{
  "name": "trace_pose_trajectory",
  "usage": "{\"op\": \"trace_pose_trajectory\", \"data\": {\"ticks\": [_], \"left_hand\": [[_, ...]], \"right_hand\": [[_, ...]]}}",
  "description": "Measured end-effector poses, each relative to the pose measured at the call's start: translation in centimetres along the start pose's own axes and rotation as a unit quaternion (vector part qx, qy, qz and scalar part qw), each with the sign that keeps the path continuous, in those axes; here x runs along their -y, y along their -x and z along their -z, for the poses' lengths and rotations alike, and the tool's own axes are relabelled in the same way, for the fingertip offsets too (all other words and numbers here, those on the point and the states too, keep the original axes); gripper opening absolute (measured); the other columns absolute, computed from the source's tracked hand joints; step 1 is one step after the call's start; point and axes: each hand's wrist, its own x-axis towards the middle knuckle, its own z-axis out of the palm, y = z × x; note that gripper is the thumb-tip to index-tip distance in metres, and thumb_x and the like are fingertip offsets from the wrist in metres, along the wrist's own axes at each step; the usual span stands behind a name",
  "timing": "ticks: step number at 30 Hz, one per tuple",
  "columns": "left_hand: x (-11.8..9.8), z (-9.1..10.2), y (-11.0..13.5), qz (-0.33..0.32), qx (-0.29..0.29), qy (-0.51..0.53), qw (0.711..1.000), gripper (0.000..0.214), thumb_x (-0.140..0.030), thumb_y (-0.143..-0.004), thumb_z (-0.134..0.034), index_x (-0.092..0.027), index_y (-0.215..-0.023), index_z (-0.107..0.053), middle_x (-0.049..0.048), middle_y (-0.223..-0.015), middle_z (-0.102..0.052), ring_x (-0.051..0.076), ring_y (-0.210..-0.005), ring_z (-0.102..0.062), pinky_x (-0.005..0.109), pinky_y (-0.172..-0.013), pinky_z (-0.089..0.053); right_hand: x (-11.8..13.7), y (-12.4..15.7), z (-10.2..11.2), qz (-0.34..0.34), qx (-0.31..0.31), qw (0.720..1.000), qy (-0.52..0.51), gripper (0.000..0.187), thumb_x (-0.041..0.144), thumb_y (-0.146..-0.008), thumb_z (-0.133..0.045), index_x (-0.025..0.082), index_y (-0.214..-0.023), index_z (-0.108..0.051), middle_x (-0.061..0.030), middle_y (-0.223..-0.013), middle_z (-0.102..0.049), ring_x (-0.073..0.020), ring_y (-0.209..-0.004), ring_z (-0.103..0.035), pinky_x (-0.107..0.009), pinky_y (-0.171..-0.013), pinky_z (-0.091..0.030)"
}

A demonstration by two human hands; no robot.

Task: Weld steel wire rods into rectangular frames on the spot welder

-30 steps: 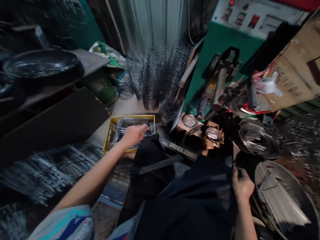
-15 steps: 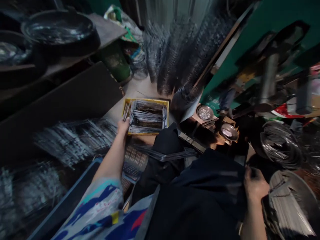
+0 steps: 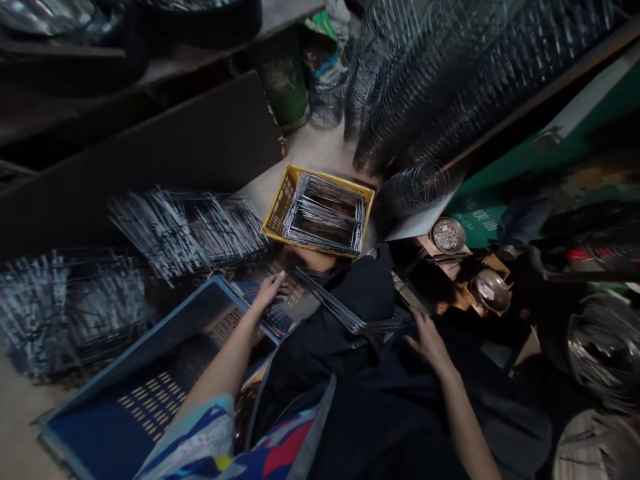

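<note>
A few bent metal wire frames (image 3: pixel 357 327) lie across my lap on dark cloth. My left hand (image 3: pixel 270 292) is just left of them, above the blue crate's corner, its fingers apart and nothing seen in them. By the right end of the frames is my right hand (image 3: pixel 427 335), thumb and fingers spread; whether it touches the wire I cannot tell. Beyond my knee stands a yellow crate (image 3: pixel 279 207) tilted in view, with rectangular wire frames (image 3: pixel 327 217) stacked inside.
A blue crate (image 3: pixel 95 427) stands to my left, beside piles of wire frames (image 3: pixel 190 230). Tall stacks of wire rings (image 3: pixel 400 113) lean at the back. On the right are a bowl of small metal pieces (image 3: pixel 449 235), another metal bowl (image 3: pixel 490 291) and a wire coil (image 3: pixel 603 350).
My left hand has left the yellow crate's edge and come back toward my lap. My right hand has swung in from the far right to the wire frames. The view has shifted left.
</note>
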Motion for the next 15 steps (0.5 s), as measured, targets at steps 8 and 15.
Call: {"op": "trace_pose_trajectory", "data": {"ticks": [8,15], "left_hand": [[-3.0,-7.6,-2.6,0.045,0.134,0.202,0.969,0.037,-0.038,-0.072,-0.072,-0.016,-0.096,-0.052,0.0094,-0.072,-0.071,0.025,-0.062,-0.071,0.035,-0.059,-0.057],[-5.6,-8.9,-3.1,-0.034,0.148,0.277,0.949,0.052,-0.015,-0.061,-0.064,-0.016,-0.110,-0.046,0.0097,-0.086,-0.075,0.022,-0.066,-0.073,0.031,-0.064,-0.056]], "right_hand": [[-0.5,-3.7,-3.6,-0.020,0.129,0.986,0.103,0.062,0.002,-0.072,-0.059,0.017,-0.132,-0.056,-0.0149,-0.139,-0.054,-0.0286,-0.129,-0.050,-0.037,-0.100,-0.044],[-1.5,-4.8,-2.7,-0.047,0.051,0.987,0.148,0.060,0.004,-0.072,-0.060,0.023,-0.129,-0.059,-0.0101,-0.130,-0.061,-0.0261,-0.123,-0.054,-0.033,-0.094,-0.047]]}}
